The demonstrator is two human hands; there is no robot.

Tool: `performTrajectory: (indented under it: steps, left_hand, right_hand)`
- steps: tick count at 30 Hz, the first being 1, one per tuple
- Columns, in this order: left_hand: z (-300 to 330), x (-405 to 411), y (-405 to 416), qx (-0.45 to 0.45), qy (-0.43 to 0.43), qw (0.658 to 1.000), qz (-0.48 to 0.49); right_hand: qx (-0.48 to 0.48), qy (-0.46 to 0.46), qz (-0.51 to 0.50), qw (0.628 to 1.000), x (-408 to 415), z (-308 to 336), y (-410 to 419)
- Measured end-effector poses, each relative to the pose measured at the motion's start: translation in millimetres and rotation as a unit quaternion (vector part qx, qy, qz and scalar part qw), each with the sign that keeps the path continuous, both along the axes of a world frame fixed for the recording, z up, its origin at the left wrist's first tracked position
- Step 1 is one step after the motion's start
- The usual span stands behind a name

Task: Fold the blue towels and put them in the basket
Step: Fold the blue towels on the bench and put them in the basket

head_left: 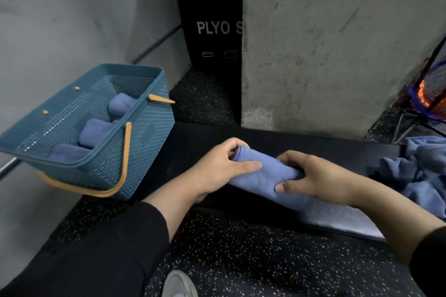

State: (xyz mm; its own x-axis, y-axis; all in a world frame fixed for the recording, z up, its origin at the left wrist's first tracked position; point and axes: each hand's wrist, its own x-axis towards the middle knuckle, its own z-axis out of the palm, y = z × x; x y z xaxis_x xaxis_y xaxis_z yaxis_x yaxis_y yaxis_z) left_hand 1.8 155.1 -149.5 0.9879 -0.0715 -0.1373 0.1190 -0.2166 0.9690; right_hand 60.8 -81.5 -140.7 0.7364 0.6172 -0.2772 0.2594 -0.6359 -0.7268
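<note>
My left hand (225,164) covers near end of rolled towel (263,176); my right hand (311,177) hides its middle. Loose towel pile (420,176) cut off by right edge. Basket (144,125) wall screens lower parts of rolled towels inside (96,131). Box lettering (218,28) half hidden behind concrete pillar (337,43). Shoe (178,284) cropped at bottom edge.

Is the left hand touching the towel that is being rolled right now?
Touching. The head view shows the left hand with its thumb lying across the rolled towel and its fingers curled round the roll's end. The right hand grips it too.
</note>
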Motion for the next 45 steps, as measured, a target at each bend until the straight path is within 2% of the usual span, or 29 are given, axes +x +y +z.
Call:
performTrajectory:
  steps: [3, 7, 10, 13, 15, 17, 19, 23, 25, 26, 29, 33, 37, 41, 45]
  left_hand:
    - [15.0, -13.1, 2.6, -0.053, -0.011, 0.997, 0.049]
    - [41.6, -30.6, 18.3, -0.072, -0.057, 0.991, 0.096]
    - [57.1, -37.3, 41.7, -0.049, -0.12, 0.977, 0.167]
    - [72.5, -48.6, 70.4, 0.015, -0.176, 0.958, 0.225]
    - [85.1, -58.4, 90.9, 0.057, -0.225, 0.935, 0.266]
    - [97.5, -70.0, 117.2, 0.105, -0.292, 0.895, 0.32]
    - [104.9, -79.8, 149.4, 0.157, -0.321, 0.852, 0.382]
    - [93.4, -92.9, 216.5, 0.248, -0.231, 0.815, 0.469]
    - [81.2, -95.2, 237.7, 0.341, -0.165, 0.794, 0.475]
    - [77.3, -95.6, 243.1, 0.366, -0.137, 0.794, 0.465]
    - [74.3, -98.3, 248.7, 0.365, -0.093, 0.822, 0.427]
    - [70.6, -98.6, 252.8, 0.372, -0.069, 0.833, 0.403]
    - [72.3, -94.4, 253.2, 0.382, -0.07, 0.834, 0.391]
    - [74.6, -90.9, 253.1, 0.386, -0.061, 0.833, 0.39]
    - [74.2, -90.2, 253.2, 0.395, -0.055, 0.83, 0.39]
  right_hand:
    - [0.04, 0.029, 0.02, 0.999, -14.5, 26.0, 16.3]
    - [0.073, -0.01, 0.001, 0.997, -34.9, 56.0, 49.7]
    - [0.079, -0.012, 0.005, 0.997, -44.7, 75.2, 76.6]
    - [0.065, -0.033, 0.016, 0.997, -47.9, 100.9, 106.1]
    - [0.06, -0.044, 0.008, 0.997, -45.7, 124.2, 126.5]
    - [0.057, -0.066, 0.004, 0.996, -38.0, 146.9, 149.9]
    - [0.057, -0.092, 0.006, 0.994, -29.7, 166.7, 176.4]
    - [0.049, -0.118, 0.026, 0.991, -5.4, 191.0, 246.9]
    - [0.034, -0.12, 0.042, 0.991, 11.7, 189.7, 285.7]
    - [0.024, -0.126, 0.052, 0.99, 20.3, 186.4, 306.2]
    - [-0.033, -0.18, 0.089, 0.979, 43.0, 170.1, 363.9]
    - [-0.147, -0.246, 0.134, 0.949, 63.3, 140.0, 416.2]
    - [-0.217, -0.242, 0.168, 0.931, 76.6, 110.3, 444.6]
    - [-0.226, -0.186, 0.192, 0.937, 81.5, 90.9, 455.8]
    - [-0.316, -0.259, 0.232, 0.883, 81.7, 71.3, 464.6]
